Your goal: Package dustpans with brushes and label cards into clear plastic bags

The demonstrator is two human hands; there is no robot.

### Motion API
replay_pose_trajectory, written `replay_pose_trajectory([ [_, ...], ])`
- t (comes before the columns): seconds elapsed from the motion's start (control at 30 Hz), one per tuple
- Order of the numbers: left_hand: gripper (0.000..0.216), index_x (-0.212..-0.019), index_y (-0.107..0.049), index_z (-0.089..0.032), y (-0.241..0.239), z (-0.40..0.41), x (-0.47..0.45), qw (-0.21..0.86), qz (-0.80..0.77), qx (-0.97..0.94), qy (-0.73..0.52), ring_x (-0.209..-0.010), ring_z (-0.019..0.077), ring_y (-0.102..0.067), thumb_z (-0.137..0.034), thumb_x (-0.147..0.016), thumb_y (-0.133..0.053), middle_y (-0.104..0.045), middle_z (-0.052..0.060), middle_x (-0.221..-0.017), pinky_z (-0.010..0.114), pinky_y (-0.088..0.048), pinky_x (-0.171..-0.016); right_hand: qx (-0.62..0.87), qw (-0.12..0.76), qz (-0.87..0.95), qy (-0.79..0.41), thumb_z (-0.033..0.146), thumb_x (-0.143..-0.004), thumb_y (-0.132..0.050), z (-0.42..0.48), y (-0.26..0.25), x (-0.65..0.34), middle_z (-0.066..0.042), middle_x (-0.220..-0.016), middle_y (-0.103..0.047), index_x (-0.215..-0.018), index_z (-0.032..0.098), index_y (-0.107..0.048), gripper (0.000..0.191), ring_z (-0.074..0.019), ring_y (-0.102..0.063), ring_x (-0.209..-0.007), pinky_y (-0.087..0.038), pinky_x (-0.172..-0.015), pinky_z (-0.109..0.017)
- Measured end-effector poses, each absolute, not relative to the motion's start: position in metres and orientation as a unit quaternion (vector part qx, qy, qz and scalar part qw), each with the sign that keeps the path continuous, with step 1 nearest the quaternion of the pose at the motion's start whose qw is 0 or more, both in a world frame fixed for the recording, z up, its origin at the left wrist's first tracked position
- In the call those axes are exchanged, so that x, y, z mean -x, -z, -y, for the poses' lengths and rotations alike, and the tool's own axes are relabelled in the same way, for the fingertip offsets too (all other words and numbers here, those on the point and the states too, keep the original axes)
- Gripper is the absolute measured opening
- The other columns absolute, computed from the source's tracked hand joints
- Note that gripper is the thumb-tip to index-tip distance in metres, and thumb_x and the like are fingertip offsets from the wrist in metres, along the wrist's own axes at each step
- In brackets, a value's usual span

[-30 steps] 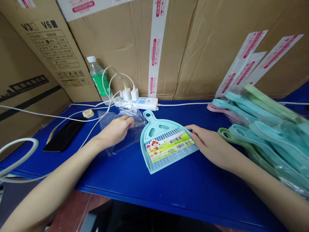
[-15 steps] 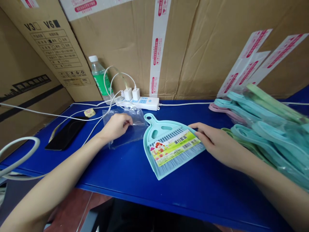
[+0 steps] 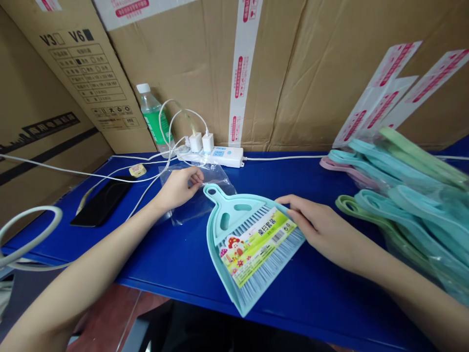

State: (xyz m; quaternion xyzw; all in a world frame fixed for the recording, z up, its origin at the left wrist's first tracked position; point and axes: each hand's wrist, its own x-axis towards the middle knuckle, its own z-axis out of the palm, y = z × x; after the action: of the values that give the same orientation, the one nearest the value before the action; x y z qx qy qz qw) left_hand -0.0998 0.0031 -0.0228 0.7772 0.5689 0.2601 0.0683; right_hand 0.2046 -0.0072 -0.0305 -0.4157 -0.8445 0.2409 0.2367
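Note:
A light-blue dustpan [image 3: 211,254] lies tilted over the table, its handle pointing up and left. A brush with grey-blue bristles [image 3: 269,266] is nested in it, under a printed label card [image 3: 252,247]. My right hand [image 3: 309,222] grips the dustpan's right edge, thumb and fingers closed around it. My left hand [image 3: 183,186] has its fingers curled together at the clear plastic bag [image 3: 220,178], close to the dustpan's handle loop. The bag lies crumpled flat, partly beneath that hand; the exact pinch is hard to see.
Several bagged dustpans [image 3: 414,205] in blue, green and pink are piled at the right. A power strip [image 3: 230,156] with chargers, a water bottle [image 3: 154,117] and cables stand at the back. A black phone [image 3: 102,203] lies left. Cardboard boxes [image 3: 286,73] wall the blue table.
My right hand has brought the dustpan toward me and left, tilting it more. Its handle loop now sits lower, nearer my left hand. My left hand has shifted slightly right and its fingers have loosened a little.

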Motion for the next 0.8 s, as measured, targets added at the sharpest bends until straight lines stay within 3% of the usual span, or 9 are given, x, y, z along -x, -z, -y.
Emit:
replay_pose_trajectory([
  [0.23, 0.014, -0.081, -0.059, -0.018, 0.022, 0.002, 0.091, 0.094, -0.561, -0.77, -0.289, -0.063, 0.0108, -0.062, -0.007, -0.074, -0.052, -0.066, 0.0, -0.072, 0.019, -0.051, -0.057, 0.419, 0.225, 0.846, -0.241, 0.026, -0.092, -0.033, 0.009, 0.033, -0.203, -0.003, -0.081, -0.073, -0.093, 0.026, -0.061, 0.028, -0.0192, -0.068, -0.067, -0.047, -0.059, -0.03],
  [0.43, 0.012, -0.082, -0.059, -0.018, 0.019, 0.005, 0.087, 0.11, -0.556, -0.763, -0.311, -0.064, 0.0108, -0.061, -0.011, -0.074, -0.053, -0.064, 0.0, -0.072, 0.018, -0.049, -0.054, 0.433, 0.232, 0.852, -0.18, 0.023, -0.091, -0.033, 0.01, 0.035, -0.203, 0.0, -0.069, -0.067, -0.099, 0.024, -0.059, 0.027, -0.0179, -0.062, -0.055, -0.042, -0.052, -0.029],
  [0.8, 0.006, -0.081, -0.059, -0.017, 0.015, 0.002, 0.092, 0.165, -0.55, -0.737, -0.356, -0.068, 0.0121, -0.064, -0.019, -0.075, -0.058, -0.067, 0.002, -0.075, 0.02, -0.054, -0.058, 0.451, 0.222, 0.854, -0.134, 0.025, -0.089, -0.037, 0.009, 0.032, -0.202, 0.005, -0.049, -0.049, -0.085, 0.026, -0.056, 0.019, -0.0159, -0.049, -0.039, -0.033, -0.044, -0.028],
])
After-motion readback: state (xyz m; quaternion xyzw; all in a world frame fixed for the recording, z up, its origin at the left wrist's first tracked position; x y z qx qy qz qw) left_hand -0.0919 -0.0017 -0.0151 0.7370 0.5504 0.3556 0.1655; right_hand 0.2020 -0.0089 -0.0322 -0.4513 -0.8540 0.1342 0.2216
